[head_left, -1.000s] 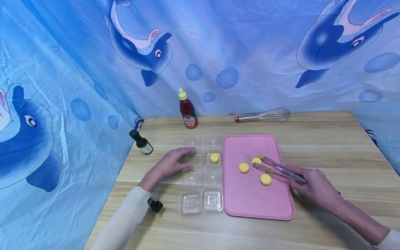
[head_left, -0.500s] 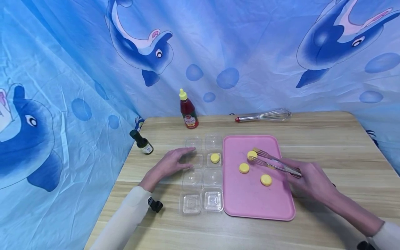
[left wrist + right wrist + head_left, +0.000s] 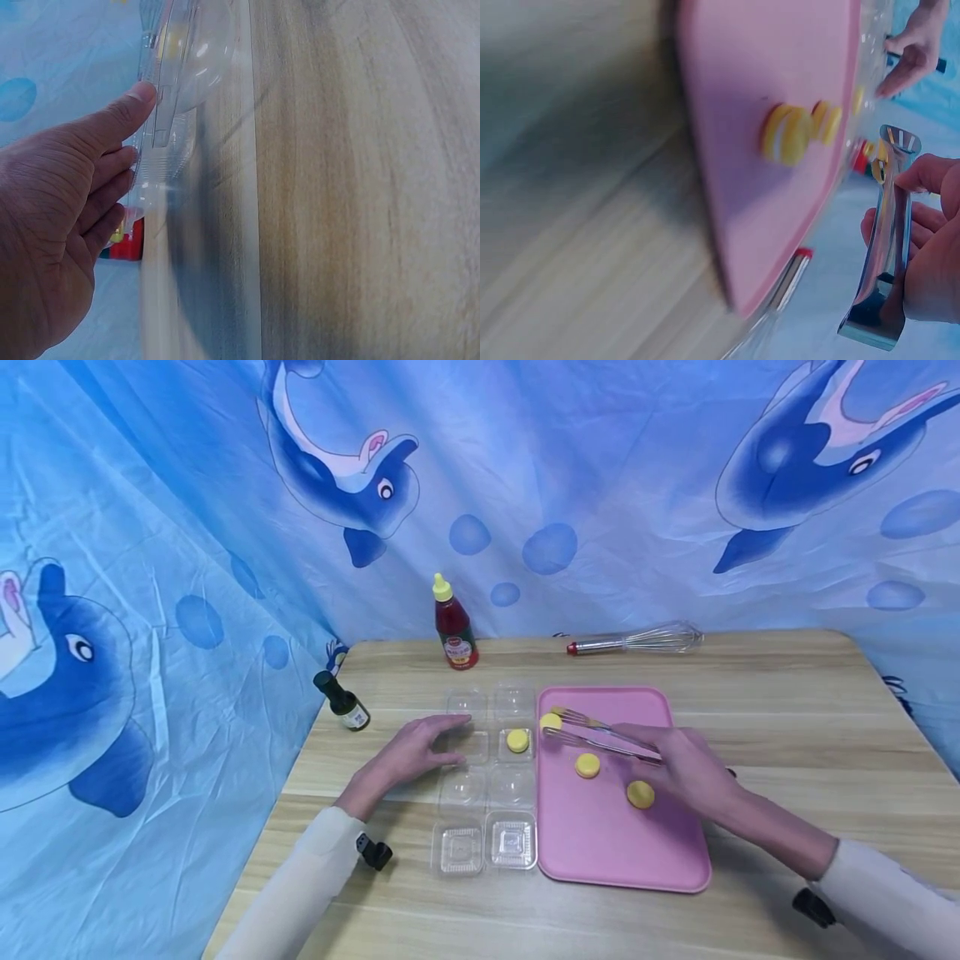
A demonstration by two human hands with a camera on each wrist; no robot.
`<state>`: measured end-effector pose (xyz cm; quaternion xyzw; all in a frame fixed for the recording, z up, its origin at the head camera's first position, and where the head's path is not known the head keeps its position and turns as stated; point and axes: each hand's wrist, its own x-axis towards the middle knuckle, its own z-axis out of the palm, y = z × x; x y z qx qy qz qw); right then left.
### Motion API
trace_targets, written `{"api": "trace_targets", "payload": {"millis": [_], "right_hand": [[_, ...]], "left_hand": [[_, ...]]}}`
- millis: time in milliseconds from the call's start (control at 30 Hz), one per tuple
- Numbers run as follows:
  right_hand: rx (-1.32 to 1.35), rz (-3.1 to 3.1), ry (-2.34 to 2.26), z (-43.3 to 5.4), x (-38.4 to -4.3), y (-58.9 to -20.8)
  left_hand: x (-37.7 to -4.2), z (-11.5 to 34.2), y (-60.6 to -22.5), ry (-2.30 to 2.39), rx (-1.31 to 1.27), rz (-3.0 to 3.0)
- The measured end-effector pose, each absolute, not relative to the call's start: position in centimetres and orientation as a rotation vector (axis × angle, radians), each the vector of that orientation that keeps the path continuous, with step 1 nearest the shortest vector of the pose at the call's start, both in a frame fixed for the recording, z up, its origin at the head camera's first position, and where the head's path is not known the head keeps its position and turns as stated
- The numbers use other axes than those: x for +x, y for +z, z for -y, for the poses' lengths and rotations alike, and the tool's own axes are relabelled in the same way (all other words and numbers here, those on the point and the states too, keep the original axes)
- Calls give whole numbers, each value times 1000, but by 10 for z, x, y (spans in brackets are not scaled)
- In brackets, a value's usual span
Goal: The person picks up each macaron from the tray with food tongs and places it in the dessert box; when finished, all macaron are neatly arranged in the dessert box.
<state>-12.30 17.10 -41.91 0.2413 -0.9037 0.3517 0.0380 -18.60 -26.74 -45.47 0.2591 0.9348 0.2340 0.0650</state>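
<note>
My right hand (image 3: pixel 693 772) grips metal tongs (image 3: pixel 604 747) above the pink tray (image 3: pixel 622 852). Between the tong tips is a yellow macaron (image 3: pixel 551 722), over the tray's upper left corner. Two more yellow macarons lie on the tray, one near the middle (image 3: pixel 587 766) and one partly shaded by the hand (image 3: pixel 641 794). Left of the tray are clear plastic boxes (image 3: pixel 512 842) with square compartments; one compartment holds a macaron (image 3: pixel 517 741). My left hand (image 3: pixel 411 750) rests at the boxes' left edge, thumb and forefinger apart. In the left wrist view its thumb touches clear plastic (image 3: pixel 161 124).
A red sauce bottle with a yellow cap (image 3: pixel 456 633) stands at the back of the wooden table (image 3: pixel 780 693). A whisk (image 3: pixel 637 641) lies behind the tray. One small dark bottle (image 3: pixel 343 702) is near the left edge. Blue dolphin-print cloth (image 3: pixel 622 468) hangs behind.
My right hand and the tongs have moved left across the tray, carrying the macaron from the tray's middle to its upper left corner. The left hand has stayed in place.
</note>
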Motion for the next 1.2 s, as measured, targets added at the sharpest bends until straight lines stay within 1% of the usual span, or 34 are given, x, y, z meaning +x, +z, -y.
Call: {"api": "trace_targets", "payload": {"millis": [300, 700, 900, 1200], "right_hand": [[853, 2751, 1157, -121, -144, -422], [977, 2746, 1190, -69, -158, -432], [1017, 2747, 1151, -56, -163, -434], [1023, 2792, 1148, -51, -167, -433]], "left_hand": [[-186, 266, -452, 693, 797, -2821], [-187, 267, -454, 692, 804, -2824], [-187, 268, -454, 686, 795, -2833], [-187, 268, -456, 699, 795, -2834]]}}
